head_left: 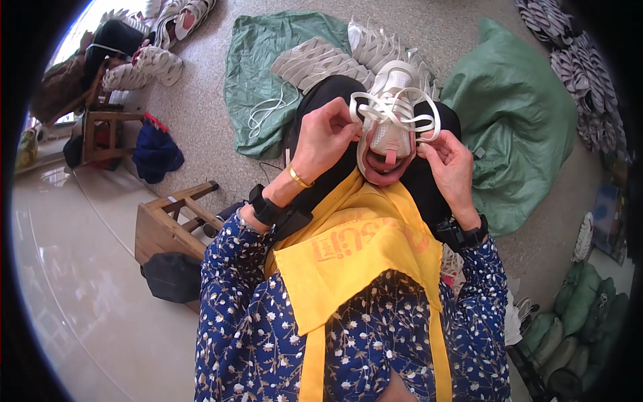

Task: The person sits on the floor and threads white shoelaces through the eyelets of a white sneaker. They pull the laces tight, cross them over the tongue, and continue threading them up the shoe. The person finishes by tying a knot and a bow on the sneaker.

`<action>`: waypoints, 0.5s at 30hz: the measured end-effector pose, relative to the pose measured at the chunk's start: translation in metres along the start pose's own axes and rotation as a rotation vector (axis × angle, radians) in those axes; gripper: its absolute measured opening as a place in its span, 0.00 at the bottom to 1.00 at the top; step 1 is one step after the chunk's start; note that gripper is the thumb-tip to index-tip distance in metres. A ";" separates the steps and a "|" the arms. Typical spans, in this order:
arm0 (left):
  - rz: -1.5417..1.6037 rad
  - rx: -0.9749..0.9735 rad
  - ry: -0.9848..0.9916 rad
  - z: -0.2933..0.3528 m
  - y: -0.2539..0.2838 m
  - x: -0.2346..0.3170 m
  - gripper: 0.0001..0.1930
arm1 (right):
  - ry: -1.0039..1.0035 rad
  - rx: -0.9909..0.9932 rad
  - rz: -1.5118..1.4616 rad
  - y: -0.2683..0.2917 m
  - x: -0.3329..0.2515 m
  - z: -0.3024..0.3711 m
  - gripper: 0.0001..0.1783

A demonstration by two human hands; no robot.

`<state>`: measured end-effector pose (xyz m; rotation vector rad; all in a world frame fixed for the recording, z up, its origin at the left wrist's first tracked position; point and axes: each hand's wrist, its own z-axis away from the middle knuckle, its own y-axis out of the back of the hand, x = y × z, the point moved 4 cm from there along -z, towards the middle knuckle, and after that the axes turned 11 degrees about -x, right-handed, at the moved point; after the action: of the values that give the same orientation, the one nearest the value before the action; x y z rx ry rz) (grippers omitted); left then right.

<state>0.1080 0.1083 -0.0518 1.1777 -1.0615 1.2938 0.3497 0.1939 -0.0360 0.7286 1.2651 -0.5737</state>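
Observation:
A beige and white sneaker (390,139) with a pink lining rests between my knees, toe pointing away and heel opening toward me. White shoelaces (395,115) cross its tongue and stand out in loose loops on both sides. My left hand (323,139) is closed in a pinch on the lace at the shoe's left edge. At the right edge my right hand (449,165) pinches the lace between thumb and fingers. Both fingertips lie close to the upper eyelets; the exact lace ends are hidden. A yellow apron (355,261) covers my lap below the shoe.
Beyond my knees, rows of pale sneakers (318,61) lie on a green sheet (251,74) with loose white laces (268,110). A bulky green sack (512,127) sits at right. Wooden stools (161,231) stand at left; more shoes (589,87) are piled far right.

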 end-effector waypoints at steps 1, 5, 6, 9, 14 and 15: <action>-0.138 0.016 0.024 0.000 0.001 0.002 0.04 | -0.006 0.002 0.011 0.000 0.000 0.000 0.05; -0.117 0.091 -0.015 -0.001 -0.001 -0.004 0.04 | -0.007 -0.002 0.050 0.000 0.000 0.000 0.05; -0.114 0.083 -0.020 -0.002 -0.002 -0.006 0.04 | -0.004 -0.005 0.058 0.000 0.000 -0.001 0.05; -0.085 0.056 -0.029 -0.004 -0.002 -0.009 0.04 | -0.008 -0.010 0.072 0.000 0.002 -0.002 0.05; -0.182 0.075 -0.044 -0.001 -0.006 0.001 0.05 | -0.009 -0.011 0.068 0.000 0.004 -0.003 0.06; -0.276 0.100 -0.119 -0.001 -0.008 0.007 0.05 | -0.011 -0.013 0.062 0.000 0.004 -0.004 0.06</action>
<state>0.1158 0.1111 -0.0452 1.4370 -0.8895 1.0812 0.3486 0.1969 -0.0403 0.7505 1.2313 -0.5177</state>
